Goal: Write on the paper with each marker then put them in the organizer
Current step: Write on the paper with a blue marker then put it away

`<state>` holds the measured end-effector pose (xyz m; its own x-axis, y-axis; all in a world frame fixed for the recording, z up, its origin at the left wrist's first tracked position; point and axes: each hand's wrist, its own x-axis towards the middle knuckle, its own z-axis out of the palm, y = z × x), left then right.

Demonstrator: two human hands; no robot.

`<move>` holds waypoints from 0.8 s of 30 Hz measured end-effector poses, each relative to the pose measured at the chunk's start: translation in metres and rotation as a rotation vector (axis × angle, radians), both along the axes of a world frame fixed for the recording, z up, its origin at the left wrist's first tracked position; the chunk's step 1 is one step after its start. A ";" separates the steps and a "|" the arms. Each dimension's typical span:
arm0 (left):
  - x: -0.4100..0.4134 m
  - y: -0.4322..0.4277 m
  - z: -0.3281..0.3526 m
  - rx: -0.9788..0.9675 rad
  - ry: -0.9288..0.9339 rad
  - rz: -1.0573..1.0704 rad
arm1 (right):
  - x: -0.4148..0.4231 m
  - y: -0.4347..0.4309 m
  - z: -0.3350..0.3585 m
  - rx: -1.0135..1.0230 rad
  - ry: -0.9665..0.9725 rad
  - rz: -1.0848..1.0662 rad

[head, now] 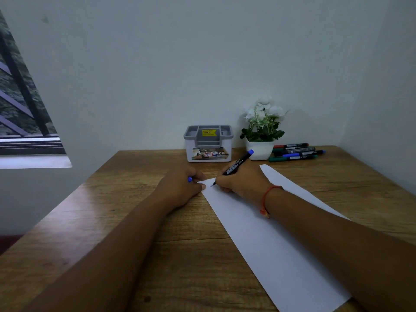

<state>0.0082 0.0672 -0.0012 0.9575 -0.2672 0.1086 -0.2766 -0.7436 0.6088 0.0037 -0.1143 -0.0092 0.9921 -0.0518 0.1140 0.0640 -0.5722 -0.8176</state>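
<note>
Head view: the first writing step appears to be under way. The right hand (238, 181) grips a black marker (236, 166) with a blue end, its tip touching the far corner of the paper (265, 235). The left hand (180, 188) curls round a small blue cap (189, 179), thumb resting at the paper's edge. Spare markers (295, 152) lie at the back right of the tabletop (135, 221). The next move likely calls for recapping, then a forward reach to the organizer (208, 143). Its yellow sticker reads "49.00"; the lower label shows "42" and "OP". The print on the marker and the written mark are too small to read.
</note>
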 end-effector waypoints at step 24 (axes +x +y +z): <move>-0.003 -0.001 0.002 -0.013 -0.002 0.001 | -0.007 0.002 0.003 -0.052 -0.018 -0.079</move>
